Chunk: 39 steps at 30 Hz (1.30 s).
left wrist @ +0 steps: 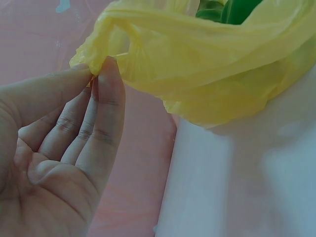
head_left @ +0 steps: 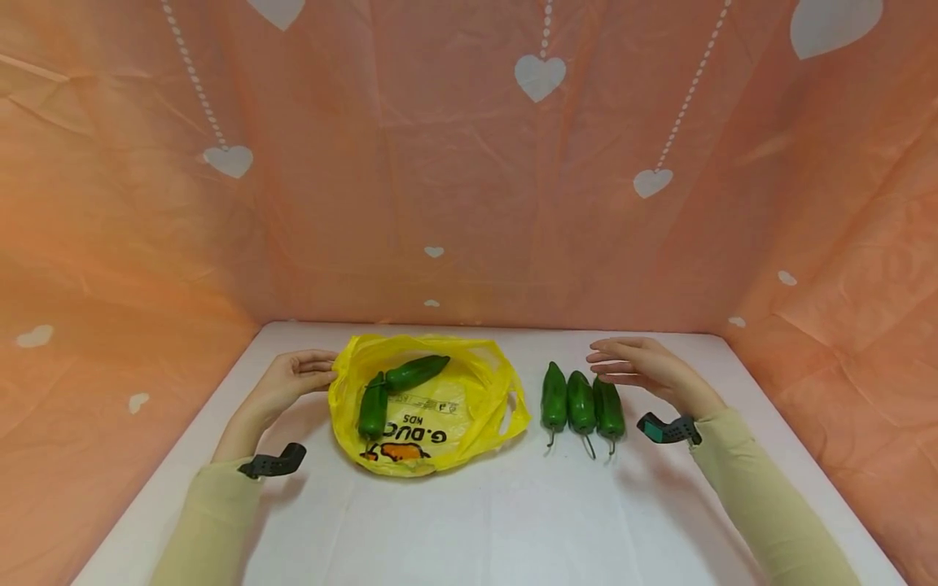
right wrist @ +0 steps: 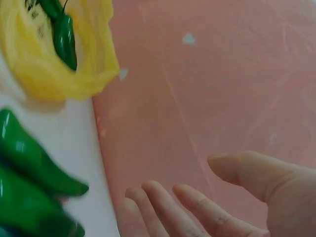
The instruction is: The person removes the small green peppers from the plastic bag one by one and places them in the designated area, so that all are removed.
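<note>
- Nearest lie the bare white tabletop [head_left: 454, 529] and, over its near-left and near-right corners, two pale sleeves [head_left: 208, 513], each with a small black wrist camera [head_left: 274, 462] at the cuff
- Right of centre on the tabletop, three green peppers lie side by side, the left one [head_left: 554, 399], the middle one [head_left: 581, 404] and the right one [head_left: 608, 411], stems toward the near edge and tips toward the far edge, a neat row that probably makes each easy to pick out
- Left of centre, a yellow bag [head_left: 493, 407] sits with its mouth spread upward, printed inside, and holds two more green peppers, one by its left side [head_left: 373, 411] and one slanting toward its far rim [head_left: 418, 373]
- The left hand [head_left: 293, 381] pinches the bag's left rim between thumb and fingertip, likely to steady the thin plastic and stop the mouth sagging
- The right hand [head_left: 648, 370] hangs with its grip spread and holding nothing, fingertips over the far end of the right pepper; whether they touch it, I cannot tell
- Behind the far edge hangs an orange sheet [head_left: 454, 179] with white hearts [head_left: 540, 77]
</note>
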Available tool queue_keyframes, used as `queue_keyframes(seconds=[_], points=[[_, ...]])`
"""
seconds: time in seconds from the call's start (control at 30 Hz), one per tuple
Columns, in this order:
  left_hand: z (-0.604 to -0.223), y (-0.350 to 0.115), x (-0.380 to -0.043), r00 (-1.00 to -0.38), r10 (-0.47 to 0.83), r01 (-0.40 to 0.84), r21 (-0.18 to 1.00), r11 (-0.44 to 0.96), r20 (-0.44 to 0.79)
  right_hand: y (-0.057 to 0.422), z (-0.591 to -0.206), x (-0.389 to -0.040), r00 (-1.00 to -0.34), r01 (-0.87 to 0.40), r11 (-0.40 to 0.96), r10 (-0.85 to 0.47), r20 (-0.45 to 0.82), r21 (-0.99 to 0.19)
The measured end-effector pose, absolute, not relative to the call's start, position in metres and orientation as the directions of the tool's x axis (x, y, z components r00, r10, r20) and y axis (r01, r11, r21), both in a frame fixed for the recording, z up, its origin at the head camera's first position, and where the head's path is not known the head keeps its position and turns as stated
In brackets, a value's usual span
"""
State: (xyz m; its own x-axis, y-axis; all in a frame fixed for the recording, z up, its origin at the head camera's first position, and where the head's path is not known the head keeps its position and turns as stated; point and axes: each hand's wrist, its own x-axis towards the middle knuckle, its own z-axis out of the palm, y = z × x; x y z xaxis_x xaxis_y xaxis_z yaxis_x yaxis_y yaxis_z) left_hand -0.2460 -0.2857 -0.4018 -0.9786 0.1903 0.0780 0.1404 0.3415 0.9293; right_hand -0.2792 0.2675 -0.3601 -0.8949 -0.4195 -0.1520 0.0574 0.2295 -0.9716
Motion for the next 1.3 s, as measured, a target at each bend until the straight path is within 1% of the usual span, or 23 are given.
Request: queue_keyframes(seconds=[0.13, 0.37, 0.53, 0.8, 0.97, 1.07, 1.3], points=[[-0.402, -0.286, -0.245, -0.979, 0.188, 0.144, 0.929, 0.341, 0.083, 0.247, -0.357, -0.281, -0.876, 0.082, 0.177, -0.457, -0.156, -0.981], [-0.403, -0.285, -0.246, -0.980, 0.183, 0.134, 0.928, 0.348, 0.073, 0.206, -0.360, -0.283, -0.821, 0.144, 0.073, -0.548, -0.160, -0.987], [-0.403, -0.284, -0.246, -0.980, 0.184, 0.129, 0.933, 0.335, 0.069, 0.177, -0.367, -0.283, -0.779, 0.191, 0.044, -0.600, -0.179, -0.981], [-0.403, -0.284, -0.247, -0.979, 0.191, 0.139, 0.928, 0.345, 0.076, 0.139, -0.378, -0.284, -0.731, 0.212, 0.038, -0.657, -0.184, -0.977], [-0.401, -0.283, -0.247, -0.978, 0.191, 0.142, 0.927, 0.348, 0.078, 0.119, -0.389, -0.286, -0.724, 0.272, -0.007, -0.660, -0.200, -0.962], [-0.402, -0.282, -0.247, -0.979, 0.188, 0.144, 0.924, 0.355, 0.080, 0.106, -0.397, -0.288, -0.736, 0.302, -0.026, -0.642, -0.215, -0.953], [-0.404, -0.281, -0.249, -0.981, 0.180, 0.132, 0.926, 0.354, 0.071, 0.085, -0.415, -0.296, -0.751, 0.292, -0.019, -0.623, -0.217, -0.956]])
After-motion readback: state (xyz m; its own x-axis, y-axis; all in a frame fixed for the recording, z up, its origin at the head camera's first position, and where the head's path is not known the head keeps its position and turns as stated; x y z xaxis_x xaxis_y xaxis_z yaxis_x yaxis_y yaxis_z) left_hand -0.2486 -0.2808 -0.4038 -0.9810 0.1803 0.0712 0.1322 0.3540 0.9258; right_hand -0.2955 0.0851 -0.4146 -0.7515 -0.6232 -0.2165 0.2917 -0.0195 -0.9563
